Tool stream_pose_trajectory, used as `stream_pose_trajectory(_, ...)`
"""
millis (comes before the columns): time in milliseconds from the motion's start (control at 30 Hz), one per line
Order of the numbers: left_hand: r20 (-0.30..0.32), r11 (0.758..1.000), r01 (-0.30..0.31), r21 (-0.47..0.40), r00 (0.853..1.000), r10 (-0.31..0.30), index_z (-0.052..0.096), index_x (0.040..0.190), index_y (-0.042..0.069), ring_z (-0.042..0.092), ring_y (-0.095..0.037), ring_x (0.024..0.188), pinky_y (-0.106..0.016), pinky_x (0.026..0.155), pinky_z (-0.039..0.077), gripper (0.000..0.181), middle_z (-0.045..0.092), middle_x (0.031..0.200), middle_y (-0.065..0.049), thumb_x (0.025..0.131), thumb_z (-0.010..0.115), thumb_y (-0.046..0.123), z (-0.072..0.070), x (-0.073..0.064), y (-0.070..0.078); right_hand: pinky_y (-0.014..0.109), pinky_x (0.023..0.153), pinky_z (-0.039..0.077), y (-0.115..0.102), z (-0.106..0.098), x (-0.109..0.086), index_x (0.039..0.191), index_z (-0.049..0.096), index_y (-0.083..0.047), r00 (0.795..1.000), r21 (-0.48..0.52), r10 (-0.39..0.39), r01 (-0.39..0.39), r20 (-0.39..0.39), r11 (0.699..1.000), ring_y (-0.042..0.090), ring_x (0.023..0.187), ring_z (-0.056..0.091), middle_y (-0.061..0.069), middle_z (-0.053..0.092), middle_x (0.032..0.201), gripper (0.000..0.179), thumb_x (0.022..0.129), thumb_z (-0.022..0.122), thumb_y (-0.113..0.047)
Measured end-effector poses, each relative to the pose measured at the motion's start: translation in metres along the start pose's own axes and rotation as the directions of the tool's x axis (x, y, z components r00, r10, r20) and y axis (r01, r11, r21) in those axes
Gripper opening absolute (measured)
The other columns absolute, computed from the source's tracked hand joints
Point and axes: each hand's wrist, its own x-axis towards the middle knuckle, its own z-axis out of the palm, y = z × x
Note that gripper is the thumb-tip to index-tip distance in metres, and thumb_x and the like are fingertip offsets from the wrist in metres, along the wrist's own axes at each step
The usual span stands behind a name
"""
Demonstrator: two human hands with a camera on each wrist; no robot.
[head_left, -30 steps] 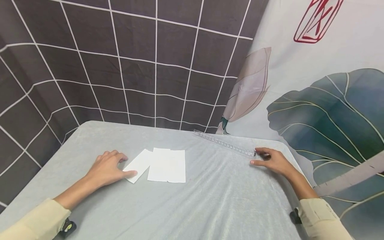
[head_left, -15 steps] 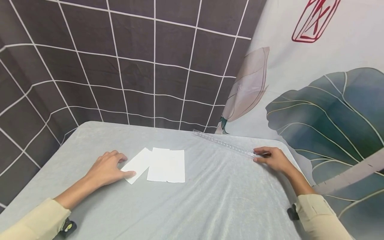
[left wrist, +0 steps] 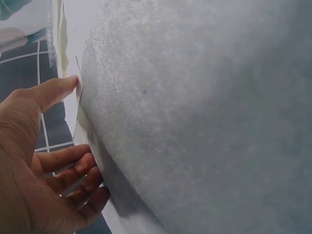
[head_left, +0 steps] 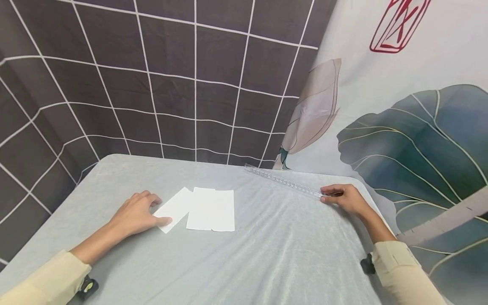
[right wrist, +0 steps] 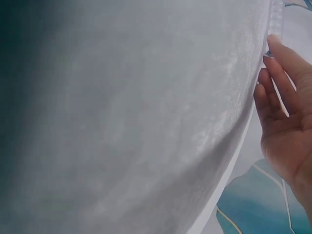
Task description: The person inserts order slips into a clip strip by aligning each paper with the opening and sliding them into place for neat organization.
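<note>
Several white paper pieces (head_left: 211, 209) lie on the cloth-covered table, left of the middle, with overlapping edges. The leftmost slip (head_left: 174, 209) lies slanted. My left hand (head_left: 133, 215) rests there with its thumb on the lower left end of that slip; its fingers are spread apart from the thumb on the cloth, as the left wrist view also shows. A clear ruler (head_left: 282, 181) with a patterned length lies slantwise near the table's back edge. My right hand (head_left: 345, 198) pinches its near right end between thumb and fingers. Part of that end is hidden by the fingertips.
The grey-blue tablecloth (head_left: 244, 267) has soft creases. A dark curtain (head_left: 171, 97) with white grid lines hangs behind the table. At the right hangs a white cloth (head_left: 366, 93) with leaf prints, close to my right arm.
My right hand has moved slightly left and closed its thumb and fingers on the end of the ruler. The slanted slip has shifted very slightly; my left hand has stayed in place.
</note>
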Motion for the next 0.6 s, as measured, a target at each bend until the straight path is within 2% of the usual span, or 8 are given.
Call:
stream_pose_trajectory(167,0.011,1.000,0.003,-0.019,1.000,-0.003,0.078,0.121,-0.005,0.070,-0.045,0.108,-0.064,0.094,0.060,0.076,0.075,0.112,-0.019,0.077,0.096,0.055,0.000,0.003,0.000,0.019,0.077,0.058,0.000,0.000,0.002,0.130,0.083,-0.001,1.000,-0.002,0.017,-0.017,0.018,1.000,0.016,0.102,0.073,0.019,0.085,0.123,0.043,0.097,0.092,-0.027)
stream_pose_trajectory(333,-0.014,1.000,-0.007,-0.013,1.000,0.007,0.079,0.116,-0.003,0.071,-0.043,0.100,-0.062,0.087,0.062,0.076,0.075,0.105,-0.018,0.074,0.097,0.057,0.009,0.009,-0.010,0.019,0.077,0.059,0.001,0.000,0.003,0.130,0.083,-0.003,0.999,-0.012,0.037,-0.036,0.032,0.999,0.015,0.103,0.074,0.018,0.085,0.123,0.043,0.097,0.091,-0.030)
stream_pose_trajectory(400,-0.027,1.000,-0.019,-0.011,0.999,0.019,0.079,0.114,-0.002,0.071,-0.042,0.098,-0.060,0.086,0.062,0.077,0.075,0.103,-0.017,0.073,0.098,0.059,0.015,0.012,-0.018,0.020,0.077,0.059,0.000,-0.001,0.003,0.129,0.084,-0.003,0.998,-0.012,0.047,-0.046,0.037,0.999,0.016,0.104,0.075,0.017,0.085,0.123,0.043,0.097,0.092,-0.031)
stream_pose_trajectory(433,-0.009,1.000,-0.020,-0.022,1.000,0.020,0.079,0.116,-0.004,0.071,-0.043,0.100,-0.062,0.088,0.062,0.078,0.075,0.106,-0.018,0.074,0.098,0.058,0.014,0.013,-0.018,0.020,0.078,0.059,0.000,-0.001,0.004,0.129,0.084,-0.004,0.998,-0.011,0.053,-0.052,0.041,0.999,0.017,0.105,0.076,0.017,0.085,0.123,0.043,0.097,0.092,-0.031)
stream_pose_trajectory(600,-0.024,0.999,-0.049,-0.013,0.999,0.049,0.082,0.117,0.004,0.073,-0.034,0.101,-0.057,0.090,0.064,0.080,0.077,0.106,-0.009,0.076,0.095,0.072,0.039,0.026,-0.054,0.023,0.083,0.060,-0.002,-0.003,0.007,0.130,0.084,-0.004,0.995,-0.011,0.083,-0.082,0.059,0.997,0.027,0.114,0.079,0.016,0.086,0.123,0.045,0.097,0.092,-0.032)
